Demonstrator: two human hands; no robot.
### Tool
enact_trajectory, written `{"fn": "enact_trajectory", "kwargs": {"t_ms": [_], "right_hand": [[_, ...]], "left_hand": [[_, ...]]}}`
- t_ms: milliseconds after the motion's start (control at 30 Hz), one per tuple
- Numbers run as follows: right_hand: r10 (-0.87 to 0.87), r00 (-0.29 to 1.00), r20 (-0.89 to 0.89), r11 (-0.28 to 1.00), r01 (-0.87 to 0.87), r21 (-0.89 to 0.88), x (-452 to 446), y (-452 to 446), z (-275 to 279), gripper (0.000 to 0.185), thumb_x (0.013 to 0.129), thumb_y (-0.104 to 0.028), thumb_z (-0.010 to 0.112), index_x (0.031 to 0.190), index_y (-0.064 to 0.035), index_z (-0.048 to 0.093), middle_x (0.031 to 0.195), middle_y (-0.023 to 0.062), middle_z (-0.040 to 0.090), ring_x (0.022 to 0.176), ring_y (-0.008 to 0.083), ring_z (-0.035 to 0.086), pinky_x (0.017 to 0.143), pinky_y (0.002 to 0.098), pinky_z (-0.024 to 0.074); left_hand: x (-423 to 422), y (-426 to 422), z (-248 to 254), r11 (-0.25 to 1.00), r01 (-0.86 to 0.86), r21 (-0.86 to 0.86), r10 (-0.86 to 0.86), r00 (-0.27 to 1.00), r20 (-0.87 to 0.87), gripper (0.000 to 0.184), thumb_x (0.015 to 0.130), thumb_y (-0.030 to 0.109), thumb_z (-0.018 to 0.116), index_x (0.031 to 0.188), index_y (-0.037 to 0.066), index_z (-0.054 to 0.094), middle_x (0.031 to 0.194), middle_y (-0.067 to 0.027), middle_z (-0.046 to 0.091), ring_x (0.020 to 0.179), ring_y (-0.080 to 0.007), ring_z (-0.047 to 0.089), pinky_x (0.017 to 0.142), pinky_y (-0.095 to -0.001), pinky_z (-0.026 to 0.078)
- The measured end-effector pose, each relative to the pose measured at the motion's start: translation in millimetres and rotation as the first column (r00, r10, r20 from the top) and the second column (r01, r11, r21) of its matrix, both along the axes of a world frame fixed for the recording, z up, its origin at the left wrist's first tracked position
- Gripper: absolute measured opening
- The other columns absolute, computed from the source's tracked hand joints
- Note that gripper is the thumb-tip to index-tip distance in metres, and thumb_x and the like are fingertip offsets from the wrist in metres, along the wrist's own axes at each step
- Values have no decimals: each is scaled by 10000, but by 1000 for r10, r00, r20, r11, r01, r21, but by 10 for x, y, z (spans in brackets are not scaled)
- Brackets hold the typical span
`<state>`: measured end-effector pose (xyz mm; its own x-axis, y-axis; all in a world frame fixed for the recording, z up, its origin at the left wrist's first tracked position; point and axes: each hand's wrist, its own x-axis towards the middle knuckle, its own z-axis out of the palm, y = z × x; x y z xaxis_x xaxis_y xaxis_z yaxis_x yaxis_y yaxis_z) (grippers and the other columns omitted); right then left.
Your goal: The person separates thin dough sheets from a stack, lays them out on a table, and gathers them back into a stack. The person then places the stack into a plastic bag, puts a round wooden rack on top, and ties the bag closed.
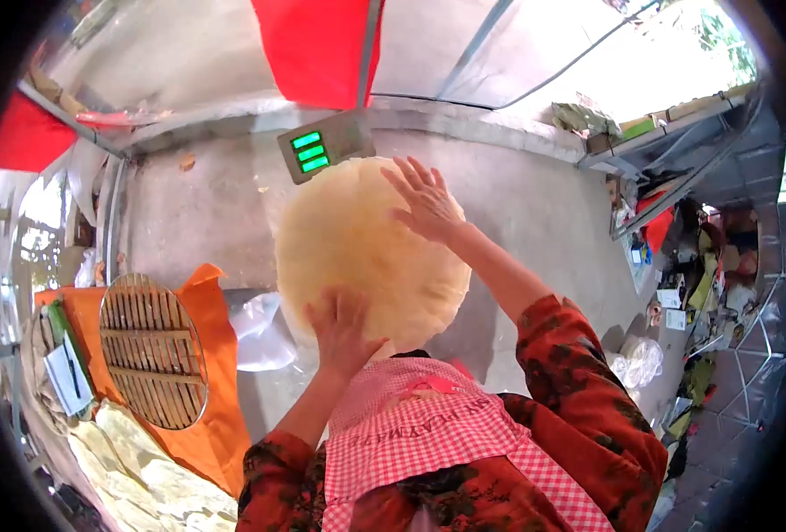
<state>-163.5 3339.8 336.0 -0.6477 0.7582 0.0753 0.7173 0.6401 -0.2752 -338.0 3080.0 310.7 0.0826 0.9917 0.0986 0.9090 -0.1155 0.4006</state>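
Apparently the pale round mass is well along: it lies at the centre of the view, gathered into a nearly even disc, its edge only slightly ragged towards five o'clock. On that disc's clock, the right hand is over one o'clock, fingers spread apart, and the left hand, blurred, is at seven, fingers also apart; neither is clamped on anything. At eleven, a display unit glows green, but its digits are unreadable, so whether any weighing is finished I cannot tell. What seems left undone is letting go, with a slatted round rack bare towards eight o'clock, beyond a clear plastic bag
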Motion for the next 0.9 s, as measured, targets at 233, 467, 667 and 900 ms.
{"fn": "enact_trajectory", "kwargs": {"t_ms": [233,467,667,900], "right_hand": [[46,954,296,974,22,-225,-352,196,-616,747,888,-363,480,1491,-64,154,1558,126,143,1437,265,118,1170,353,100],[38,849,527,999,-13,-51,-262,158,-515,735,877,-452,523,1494,-233,189,1544,125,174,1403,311,221,1102,503,245],[-35,809,587,998,56,-17,-318,622,-908,765,873,-519,522,1488,-218,179,1530,98,206,1399,300,214,1052,579,279],[464,872,-158,883,-440,162,-1300,-92,-839,471,865,-243,573,1293,-69,482,1304,160,472,1210,279,457,1001,395,393]], "left_hand": [[-1,-56,-1137,996,-2,95,-29,946,322,899,686,570,666,1420,131,390,1496,-120,284,1410,-335,170,1097,-641,-21],[-193,-892,-61,988,-151,-1,141,920,366,682,768,475,644,1301,84,477,1405,-161,382,1320,-388,318,1093,-527,220],[-253,-3365,-280,202,-972,-123,910,140,390,360,799,284,669,1087,81,594,1085,-161,612,1030,-344,579,848,-436,475],[2096,-4829,-795,-572,-657,-492,620,-739,265,211,809,156,638,966,18,614,829,-151,649,757,-288,630,685,-393,496]]}}
